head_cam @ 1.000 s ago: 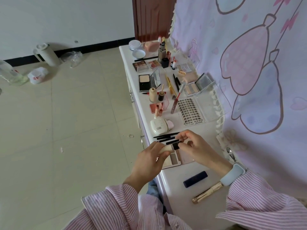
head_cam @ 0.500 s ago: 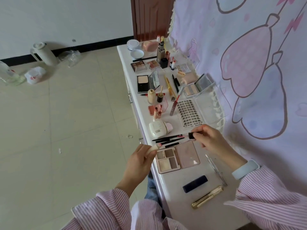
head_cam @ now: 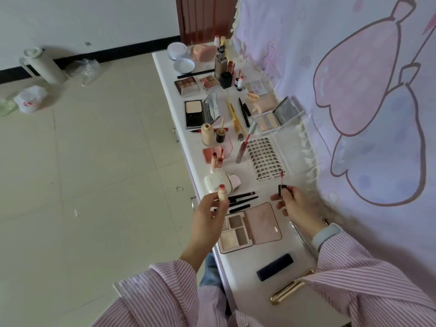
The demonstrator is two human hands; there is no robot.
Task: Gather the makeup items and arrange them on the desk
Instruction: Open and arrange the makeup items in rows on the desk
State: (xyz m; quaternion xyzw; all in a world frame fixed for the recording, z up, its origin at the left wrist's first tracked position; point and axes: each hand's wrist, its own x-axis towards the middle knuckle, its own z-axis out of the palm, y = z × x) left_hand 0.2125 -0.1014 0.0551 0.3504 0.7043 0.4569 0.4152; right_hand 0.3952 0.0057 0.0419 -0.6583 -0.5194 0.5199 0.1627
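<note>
Across the middle of the frame a long white glossy desk (head_cam: 257, 253) runs from the top centre down to the lower right, and most of the makeup already lies on it in loose groups, so the gathering looks largely done; what seems left is to reunite and set down the piece now in hand and tidy the near end

Just left of centre the left hand (head_cam: 207, 215) curls its fingers round a small beige lip-tint tube with a red open mouth (head_cam: 222, 194), held upright over the desk's left edge. Right of it, the right hand (head_cam: 295, 206) pinches a dark cap with a thin red applicator wand (head_cam: 280, 185) between thumb and fingertips, the other fingers loosely spread. The two parts are apart, so I judge the tube is open and awaits closing

Below the hands lies an open pink eyeshadow palette with matte brown and shimmery pans (head_cam: 250, 226), its smooth lid flat beside them. Several slim black brushes (head_cam: 240, 200) lie just above it. Toward the lower right sit a navy rectangular lipstick case (head_cam: 274, 266) and a shiny gold metallic tube (head_cam: 290, 289), near each other but not touching. Above the right hand is a clear plastic tray of false lash clusters (head_cam: 265, 158), and to its left a rounded cream-coloured compact case (head_cam: 218, 182)
</note>
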